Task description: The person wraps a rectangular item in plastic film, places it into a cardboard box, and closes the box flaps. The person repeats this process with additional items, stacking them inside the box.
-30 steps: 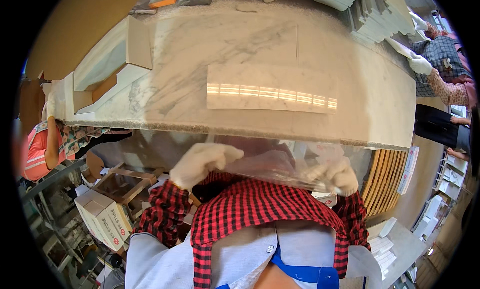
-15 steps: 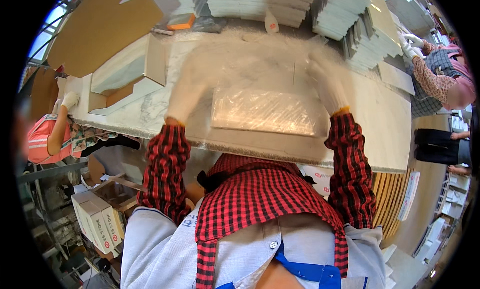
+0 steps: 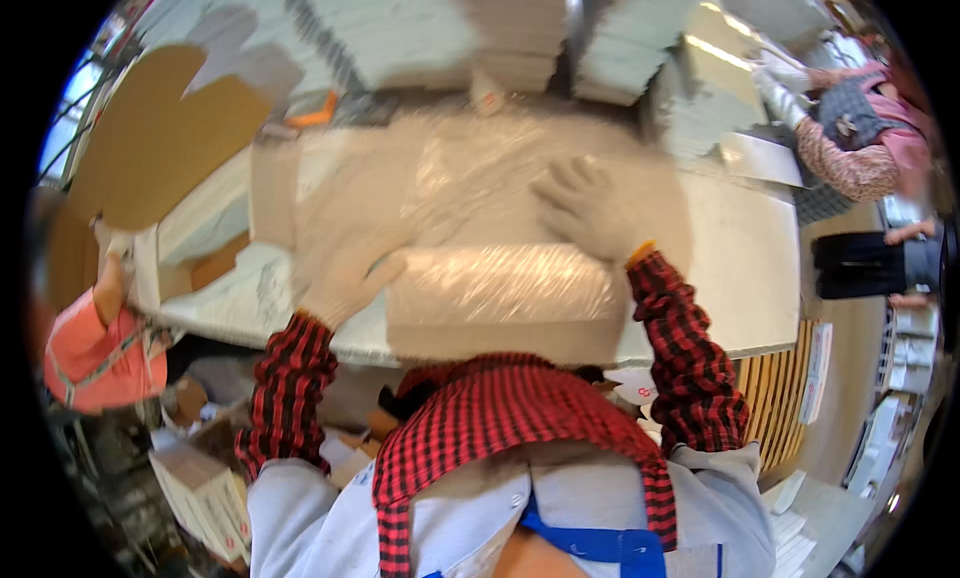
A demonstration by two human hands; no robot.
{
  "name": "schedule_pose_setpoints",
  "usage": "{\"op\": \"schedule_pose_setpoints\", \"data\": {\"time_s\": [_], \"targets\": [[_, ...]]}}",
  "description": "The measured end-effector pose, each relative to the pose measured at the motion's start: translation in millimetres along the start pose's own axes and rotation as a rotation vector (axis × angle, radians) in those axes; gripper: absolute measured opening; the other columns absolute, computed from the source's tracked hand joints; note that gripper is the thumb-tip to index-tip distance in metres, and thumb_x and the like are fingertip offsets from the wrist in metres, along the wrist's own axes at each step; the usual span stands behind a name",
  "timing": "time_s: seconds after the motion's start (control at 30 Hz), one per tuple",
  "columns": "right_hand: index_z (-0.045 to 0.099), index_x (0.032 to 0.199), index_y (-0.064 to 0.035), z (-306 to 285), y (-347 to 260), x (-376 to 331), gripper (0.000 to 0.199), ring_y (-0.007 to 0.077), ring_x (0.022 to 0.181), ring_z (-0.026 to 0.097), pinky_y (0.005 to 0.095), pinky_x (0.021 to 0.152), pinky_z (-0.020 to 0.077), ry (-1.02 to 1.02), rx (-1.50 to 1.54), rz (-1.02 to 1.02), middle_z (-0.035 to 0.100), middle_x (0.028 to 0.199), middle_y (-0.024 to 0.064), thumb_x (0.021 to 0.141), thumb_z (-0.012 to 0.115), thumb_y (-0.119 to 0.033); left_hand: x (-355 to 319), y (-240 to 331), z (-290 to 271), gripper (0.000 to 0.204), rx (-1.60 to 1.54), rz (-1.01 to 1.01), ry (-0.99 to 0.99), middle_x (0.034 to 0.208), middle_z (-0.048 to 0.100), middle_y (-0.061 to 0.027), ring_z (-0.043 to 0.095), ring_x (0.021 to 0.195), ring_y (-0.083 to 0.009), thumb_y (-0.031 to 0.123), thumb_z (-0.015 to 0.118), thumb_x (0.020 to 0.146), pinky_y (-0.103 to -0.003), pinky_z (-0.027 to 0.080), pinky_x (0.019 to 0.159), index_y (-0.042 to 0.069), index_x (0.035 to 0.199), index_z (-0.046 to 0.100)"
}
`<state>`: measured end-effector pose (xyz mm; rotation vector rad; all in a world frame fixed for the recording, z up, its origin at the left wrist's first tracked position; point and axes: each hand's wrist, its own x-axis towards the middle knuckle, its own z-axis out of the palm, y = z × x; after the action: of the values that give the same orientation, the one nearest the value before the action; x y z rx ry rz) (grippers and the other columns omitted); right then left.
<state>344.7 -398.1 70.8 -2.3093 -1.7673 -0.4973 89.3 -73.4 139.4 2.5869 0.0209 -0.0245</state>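
Note:
A flat rectangular piece under shiny clear plastic film [image 3: 505, 288] lies on the worktable in front of me. My left hand [image 3: 350, 268], in a pale glove, is at its left end, thumb stretched apart from the other fingers, which are blurred. Spread out over the film behind the piece is my right hand [image 3: 585, 203], gloved too, its fingers apart. More crumpled clear film [image 3: 450, 168] shows between and beyond the hands, smeared by motion.
Stacked pale slabs [image 3: 470, 38] stand along the back. An opened carton [image 3: 215, 228] and brown cardboard [image 3: 160, 138] are at left, near an orange object [image 3: 312, 110] and a white bottle [image 3: 488, 91]. Co-workers stand at both sides. The table's front edge [image 3: 640, 363] is close to me.
Both hands have come nearer, the right one now spread over the film, the left one at the piece's left end. My view has shifted, so the table sits lower.

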Motion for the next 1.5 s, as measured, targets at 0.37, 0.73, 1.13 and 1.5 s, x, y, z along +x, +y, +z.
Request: {"op": "schedule_pose_setpoints", "data": {"time_s": [0.37,0.73,1.13,1.5], "targets": [[0.068,0.127,-0.0105,-62.9,46.6,-18.7,0.039,0.0344,0.123,0.056,0.0465,0.106,0.0455,-0.051,0.190,0.247,0.063,0.130,0.0140,0.093,0.068,-0.031,52.6,4.9,24.1,0.033,-0.170,0.190,-0.068,0.139,0.067,-0.0096,0.055,0.136,-0.0312,0.019,0.069,0.094,-0.045,0.038,0.117,0.010,0.126,0.073],[0.038,0.156,0.0030,-227.3,189.0,95.8,0.115,0.0452,0.126,0.062,0.0446,0.105,0.0485,0.221,0.084,0.906,0.064,0.134,0.0310,0.071,0.084,-0.059,60.2,0.8,8.5,0.032,-0.262,0.194,-0.031,0.129,0.067,-0.0132,0.056,0.118,-0.0358,0.023,0.066,0.095,-0.044,0.043,0.105,0.017,0.126,0.076],[0.039,0.150,0.0055,-184.3,238.3,138.3,0.119,0.0336,0.123,0.058,0.0395,0.109,0.0449,-0.107,0.212,1.049,0.062,0.132,0.0217,0.054,0.094,-0.037,49.6,-8.8,3.4,0.029,-0.338,0.184,-0.063,0.138,0.064,-0.0066,0.050,0.128,-0.0299,0.020,0.065,0.095,-0.041,0.041,0.110,0.013,0.121,0.075],[0.033,0.156,0.0112,-197.0,256.8,128.1,0.130,0.0333,0.130,0.059,0.0361,0.108,0.0475,-0.127,0.396,0.987,0.057,0.145,0.0249,0.048,0.093,-0.029,55.2,-0.5,3.3,0.029,-0.328,0.219,-0.053,0.124,0.066,-0.0063,0.052,0.118,-0.0313,0.017,0.067,0.092,-0.042,0.042,0.106,0.011,0.119,0.075]]}}
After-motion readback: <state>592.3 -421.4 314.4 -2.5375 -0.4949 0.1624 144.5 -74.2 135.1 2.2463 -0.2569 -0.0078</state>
